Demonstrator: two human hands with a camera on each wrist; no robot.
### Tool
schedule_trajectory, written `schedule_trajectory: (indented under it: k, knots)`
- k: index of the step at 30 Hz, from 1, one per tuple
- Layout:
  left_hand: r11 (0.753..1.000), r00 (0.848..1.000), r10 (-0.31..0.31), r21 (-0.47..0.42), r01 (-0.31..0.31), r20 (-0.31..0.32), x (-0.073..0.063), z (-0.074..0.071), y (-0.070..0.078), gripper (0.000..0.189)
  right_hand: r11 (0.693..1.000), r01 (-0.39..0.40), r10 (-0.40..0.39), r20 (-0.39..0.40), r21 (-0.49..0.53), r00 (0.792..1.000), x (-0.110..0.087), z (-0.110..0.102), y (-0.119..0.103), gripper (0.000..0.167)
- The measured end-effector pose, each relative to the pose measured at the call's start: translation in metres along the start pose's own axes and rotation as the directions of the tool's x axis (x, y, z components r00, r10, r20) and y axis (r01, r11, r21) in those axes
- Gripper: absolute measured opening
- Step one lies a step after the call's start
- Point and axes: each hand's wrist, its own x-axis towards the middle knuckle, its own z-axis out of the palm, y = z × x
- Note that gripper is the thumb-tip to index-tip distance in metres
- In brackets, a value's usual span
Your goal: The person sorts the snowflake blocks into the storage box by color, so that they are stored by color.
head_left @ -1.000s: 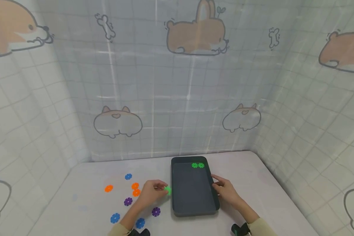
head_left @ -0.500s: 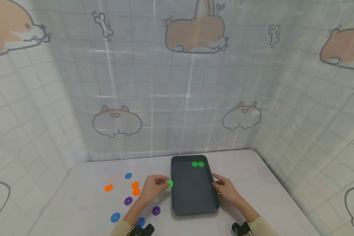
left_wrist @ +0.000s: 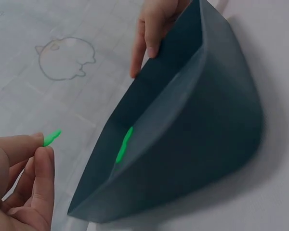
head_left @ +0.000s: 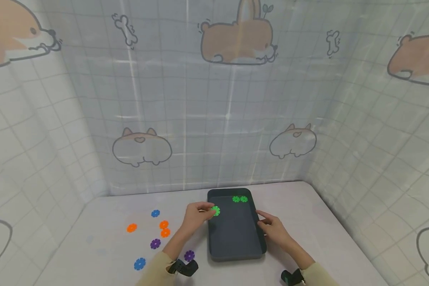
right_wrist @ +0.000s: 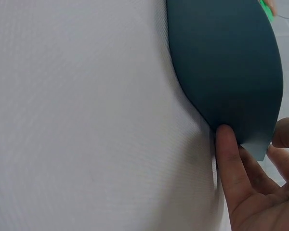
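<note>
My left hand (head_left: 196, 217) pinches a green flower-shaped disc (head_left: 216, 211) between thumb and fingertips, over the left rim of a dark grey tray (head_left: 236, 238). In the left wrist view that disc (left_wrist: 52, 138) appears edge-on at the fingertips, apart from the tray wall. Two more green discs (head_left: 240, 199) lie side by side on the tray floor, near its far right corner. On the tray's right side, my right hand (head_left: 274, 229) grips the wall. The right wrist view shows one finger (right_wrist: 226, 144) low against the outer wall, with others up by the rim.
Left of the tray, loose flower-shaped discs are spread on the white table (head_left: 103, 238): orange ones (head_left: 131, 227), purple ones (head_left: 155, 243) and blue ones (head_left: 140, 263). Behind the table hangs a curtain (head_left: 214, 99) printed with cartoon animals, which also runs along both sides.
My left hand has carried the green disc up and to the right, from beside the tray to over its left rim. The right hand has stayed at the tray's right side.
</note>
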Motion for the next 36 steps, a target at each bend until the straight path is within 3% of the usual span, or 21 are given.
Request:
schedule_trajectory:
  k: [6, 16, 28, 36]
  knots:
    - [0.995, 0.997, -0.073, -0.075, 0.07, -0.039, 0.017, 0.017, 0.004, 0.027, 1.0, 0.0, 0.0, 0.001, 0.005, 1.0, 0.001, 0.0, 0.0, 0.047]
    - [0.96, 0.981, -0.173, -0.239, 0.148, -0.087, 0.043, 0.037, 0.002, 0.027, 1.0, -0.009, 0.009, 0.005, 0.024, 1.0, 0.003, 0.0, 0.002, 0.047]
    - [0.947, 0.966, -0.249, -0.225, 0.229, -0.064, 0.073, 0.053, 0.014, 0.026, 0.999, -0.017, 0.016, 0.011, 0.031, 1.0, 0.005, -0.002, 0.002, 0.047]
    - [0.924, 0.947, -0.314, -0.249, 0.291, -0.061, 0.08, 0.058, 0.011, 0.027, 1.0, 0.006, -0.007, 0.011, 0.028, 1.0, 0.006, -0.001, 0.006, 0.047]
